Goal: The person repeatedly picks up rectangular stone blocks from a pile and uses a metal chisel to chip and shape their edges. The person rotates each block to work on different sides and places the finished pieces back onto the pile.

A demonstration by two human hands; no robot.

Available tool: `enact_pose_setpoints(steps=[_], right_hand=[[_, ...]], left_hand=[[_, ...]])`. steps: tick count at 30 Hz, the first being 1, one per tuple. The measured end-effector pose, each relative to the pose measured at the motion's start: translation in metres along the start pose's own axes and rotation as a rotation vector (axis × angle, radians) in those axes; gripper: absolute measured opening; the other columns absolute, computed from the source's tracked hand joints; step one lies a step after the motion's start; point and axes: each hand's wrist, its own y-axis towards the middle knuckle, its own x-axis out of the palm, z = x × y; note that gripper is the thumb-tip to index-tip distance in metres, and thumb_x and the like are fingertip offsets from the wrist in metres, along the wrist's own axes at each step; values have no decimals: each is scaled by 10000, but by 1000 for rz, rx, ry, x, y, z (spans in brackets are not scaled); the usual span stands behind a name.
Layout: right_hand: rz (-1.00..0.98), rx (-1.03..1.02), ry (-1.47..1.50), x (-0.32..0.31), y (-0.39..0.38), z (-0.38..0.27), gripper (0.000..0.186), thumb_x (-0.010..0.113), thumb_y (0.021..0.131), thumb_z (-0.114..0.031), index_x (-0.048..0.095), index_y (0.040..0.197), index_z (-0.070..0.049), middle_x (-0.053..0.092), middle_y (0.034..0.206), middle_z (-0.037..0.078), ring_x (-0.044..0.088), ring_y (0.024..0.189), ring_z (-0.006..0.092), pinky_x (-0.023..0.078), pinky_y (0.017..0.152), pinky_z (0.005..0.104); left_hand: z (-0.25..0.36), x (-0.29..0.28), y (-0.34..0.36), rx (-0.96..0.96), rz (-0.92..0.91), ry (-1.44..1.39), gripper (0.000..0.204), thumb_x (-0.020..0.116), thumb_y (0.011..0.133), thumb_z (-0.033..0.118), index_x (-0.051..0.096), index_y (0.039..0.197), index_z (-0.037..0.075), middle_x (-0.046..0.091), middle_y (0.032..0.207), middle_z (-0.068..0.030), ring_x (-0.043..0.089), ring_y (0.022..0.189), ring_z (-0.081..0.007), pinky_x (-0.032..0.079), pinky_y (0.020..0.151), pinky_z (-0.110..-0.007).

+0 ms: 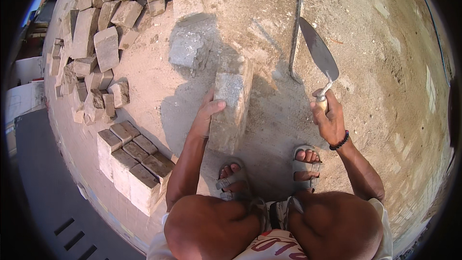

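Observation:
My left hand (pixel 208 115) grips a long, dusty concrete block (pixel 232 127) from its left side, thumb on the upper face and fingers mostly hidden. The block stands in front of my left foot; whether it touches the ground I cannot tell. My right hand (pixel 330 121), wearing a dark bead bracelet, is closed round the wooden handle of a trowel (pixel 318 50). Its pointed blade is tilted up and away from me, to the right of the block and apart from it. Just beyond the block lies a rough grey lump (pixel 187 45), perhaps mortar or broken concrete.
A loose heap of bricks (pixel 107 45) fills the far left. Nearer on the left stands a neat stack of blocks (pixel 137 151). A thin ribbed rod (pixel 297 29) runs away from me beside the trowel. My sandalled feet (pixel 232 179) are on sandy ground.

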Motion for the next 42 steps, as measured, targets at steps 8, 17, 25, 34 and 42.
enact_pose_setpoints(steps=[8, 17, 25, 34, 42], right_hand=[[-532, -762, -454, 56, -45, -6, 324, 668, 871, -254, 574, 1094, -38, 626, 842, 158, 656, 679, 338, 551, 622, 425], [-254, -264, -378, 34, 48, -42, 344, 649, 878, -226, 541, 1107, 8, 659, 922, 235, 669, 730, 434, 539, 676, 504], [-415, -305, -545, 39, 42, -25, 329, 635, 895, -228, 525, 1063, 33, 647, 855, 257, 657, 739, 447, 538, 682, 511], [-550, -417, -525, 56, 23, -11, 284, 669, 867, -192, 578, 1060, -4, 659, 939, 206, 670, 805, 414, 528, 727, 469], [-286, -247, -341, 25, 61, -12, 232, 593, 936, -177, 546, 1019, 35, 588, 751, 140, 560, 668, 217, 471, 660, 358]], left_hand=[[-45, -18, -10, -45, -132, -1080, 621, 542, 916, 467, 516, 1398, 76, 588, 1349, -174, 612, 1177, -335, 504, 1001, -502], [-65, -34, -43, -16, -170, -1105, 655, 550, 919, 442, 449, 1448, 70, 553, 1383, -192, 591, 1203, -360, 490, 1016, -541], [-65, -19, -47, -129, -199, -1136, 668, 543, 923, 417, 407, 1462, 45, 547, 1373, -218, 593, 1196, -373, 491, 1011, -542], [-65, -20, -61, -74, -57, -905, 633, 601, 905, 417, 498, 1380, 11, 608, 1285, -190, 611, 1163, -292, 488, 992, -462], [32, -25, -134, 287, 37, 20, 1007, 803, 691, 433, 371, 1490, -1, 467, 1421, -187, 441, 1336, -304, 351, 1105, -427]])
